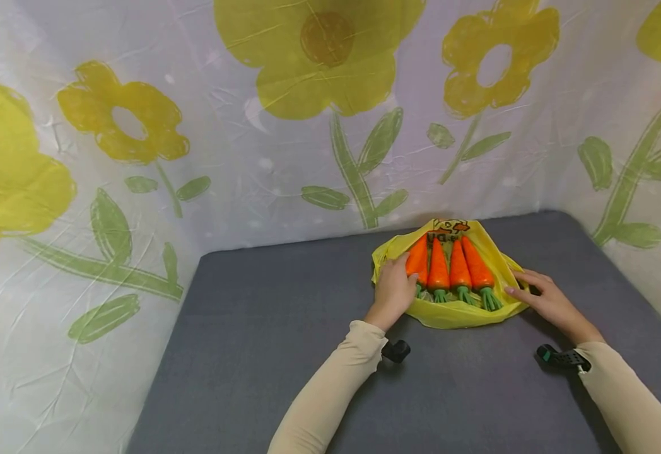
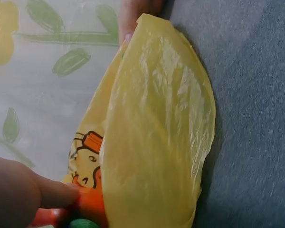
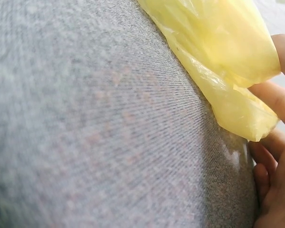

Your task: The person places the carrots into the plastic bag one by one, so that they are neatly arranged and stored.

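A yellow plastic bag (image 1: 452, 316) with a printed cartoon lies with its mouth spread on the grey table, and several orange carrots (image 1: 480, 263) with green tops sit side by side in it. My left hand (image 1: 393, 287) reaches into the bag's left side and grips the leftmost carrot (image 1: 417, 255). In the left wrist view, a digit of that hand presses on the orange carrot (image 2: 92, 204) beside the bag's folded wall (image 2: 156, 123). At the opposite side, my right hand (image 1: 546, 299) holds the bag's edge (image 3: 249, 111), its fingers partly behind the plastic.
The grey table (image 1: 251, 340) extends left and in front of the bag. A white cloth (image 1: 251, 170) printed with yellow flowers hangs behind it and along the sides. A black wrist strap with a small device (image 1: 395, 351) sits on the left wrist, another (image 1: 560, 358) on the right.
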